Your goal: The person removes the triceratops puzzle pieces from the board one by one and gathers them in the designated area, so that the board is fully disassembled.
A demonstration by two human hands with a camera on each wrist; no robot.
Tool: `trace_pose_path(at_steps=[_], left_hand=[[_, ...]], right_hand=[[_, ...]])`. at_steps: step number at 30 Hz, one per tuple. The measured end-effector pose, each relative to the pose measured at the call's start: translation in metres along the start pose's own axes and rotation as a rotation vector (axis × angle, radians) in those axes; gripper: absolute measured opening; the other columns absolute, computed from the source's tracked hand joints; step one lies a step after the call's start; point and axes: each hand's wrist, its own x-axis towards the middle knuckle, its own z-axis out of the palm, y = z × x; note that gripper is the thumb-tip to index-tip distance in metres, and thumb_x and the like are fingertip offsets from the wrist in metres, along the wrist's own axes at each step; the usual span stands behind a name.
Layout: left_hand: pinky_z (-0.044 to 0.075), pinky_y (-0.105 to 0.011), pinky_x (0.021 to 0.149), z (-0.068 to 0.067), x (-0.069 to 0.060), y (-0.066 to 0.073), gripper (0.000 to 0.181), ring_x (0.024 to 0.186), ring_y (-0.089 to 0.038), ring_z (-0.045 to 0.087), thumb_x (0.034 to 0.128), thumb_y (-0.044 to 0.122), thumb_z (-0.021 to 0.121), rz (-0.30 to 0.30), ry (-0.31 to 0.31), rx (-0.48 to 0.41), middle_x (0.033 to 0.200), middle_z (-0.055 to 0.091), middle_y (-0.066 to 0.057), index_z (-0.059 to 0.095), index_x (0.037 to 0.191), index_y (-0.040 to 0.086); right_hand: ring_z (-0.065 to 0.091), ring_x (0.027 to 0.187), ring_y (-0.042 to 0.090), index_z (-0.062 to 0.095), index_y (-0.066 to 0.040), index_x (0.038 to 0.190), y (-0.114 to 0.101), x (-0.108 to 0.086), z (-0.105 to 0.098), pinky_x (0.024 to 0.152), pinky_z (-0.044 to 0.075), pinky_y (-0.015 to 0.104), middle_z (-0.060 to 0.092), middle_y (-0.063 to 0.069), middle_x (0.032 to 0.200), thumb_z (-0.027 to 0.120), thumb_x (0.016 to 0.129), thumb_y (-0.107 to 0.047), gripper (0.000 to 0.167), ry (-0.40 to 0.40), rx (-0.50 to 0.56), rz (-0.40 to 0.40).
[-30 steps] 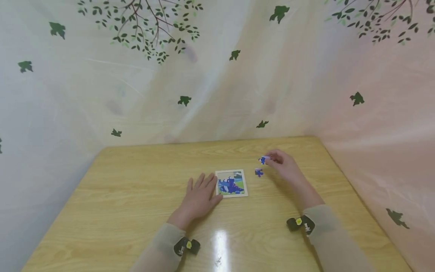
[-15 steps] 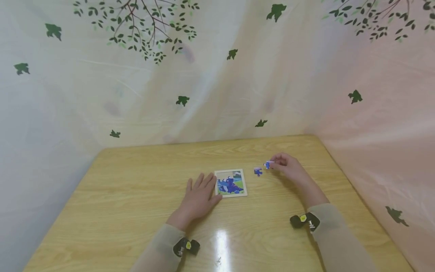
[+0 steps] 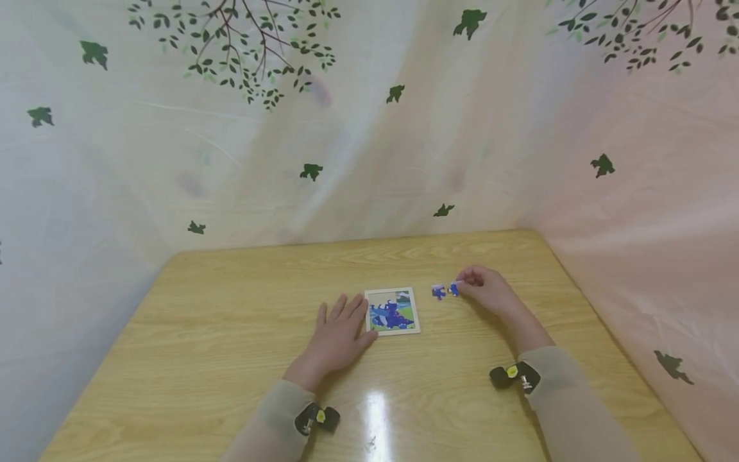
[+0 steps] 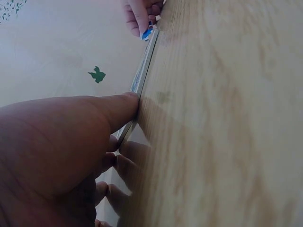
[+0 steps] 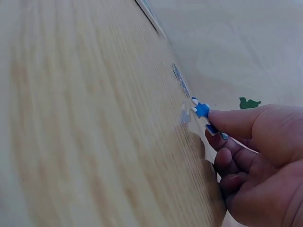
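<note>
A square jigsaw puzzle in a pale frame, showing a blue dinosaur, lies mid-table; bare backing shows at its upper left. My left hand lies flat with fingers spread, fingertips and thumb touching the frame's left side. Right of the frame, a loose jigsaw piece rests on the table. Close beside it, my right hand pinches another blue jigsaw piece between thumb and finger. That piece is tilted just above the tabletop in the right wrist view.
The wooden table reaches back to a pale curtain printed with leaves and branches. Each sleeve cuff carries a small black wrist camera.
My right hand has brought its jigsaw piece down and toward me, from behind the loose piece to close on its right. The left hand stays on the frame.
</note>
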Motion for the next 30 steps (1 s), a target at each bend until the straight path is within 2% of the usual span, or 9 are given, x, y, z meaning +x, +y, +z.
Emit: trace_pose_path(at_steps=[10,20,26,30], left_hand=[[0.001,-0.073,0.130,0.0014,0.0001,-0.0015,0.077,0.168,-0.043,0.014,0.1131,0.054,0.055,0.009,0.005,-0.009,0.181,0.026,-0.010,0.035,0.173,0.010],[0.001,-0.072,0.131,-0.0003,-0.0003,0.0002,0.076,0.168,-0.042,0.014,0.1137,0.054,0.054,-0.002,-0.006,0.008,0.182,0.025,-0.009,0.035,0.174,0.011],[0.001,-0.071,0.131,0.0001,0.0000,-0.0003,0.076,0.168,-0.042,0.014,0.1136,0.054,0.054,-0.004,-0.003,0.002,0.182,0.025,-0.009,0.036,0.173,0.011],[0.000,-0.072,0.131,0.0016,0.0004,-0.0015,0.077,0.168,-0.042,0.014,0.1133,0.054,0.055,0.000,-0.004,-0.001,0.182,0.025,-0.010,0.035,0.173,0.010]], right_hand=[[0.061,0.103,0.031,0.070,0.000,0.122,-0.0006,0.0013,0.0036,0.092,0.049,0.045,0.069,0.015,0.111,0.071,0.109,-0.019,0.023,0.014,-0.112,0.020],[0.063,0.113,0.037,0.072,0.001,0.121,-0.0016,0.0024,0.0068,0.104,0.050,0.058,0.070,0.018,0.116,0.071,0.109,-0.017,0.021,0.003,-0.162,0.007],[0.063,0.110,0.036,0.072,0.001,0.119,-0.0022,0.0024,0.0073,0.101,0.051,0.057,0.069,0.017,0.113,0.074,0.107,-0.014,0.020,0.015,-0.174,-0.010],[0.063,0.112,0.036,0.072,0.001,0.126,-0.0025,0.0007,0.0057,0.103,0.052,0.056,0.069,0.018,0.117,0.072,0.109,-0.017,0.025,0.010,-0.164,0.001]])
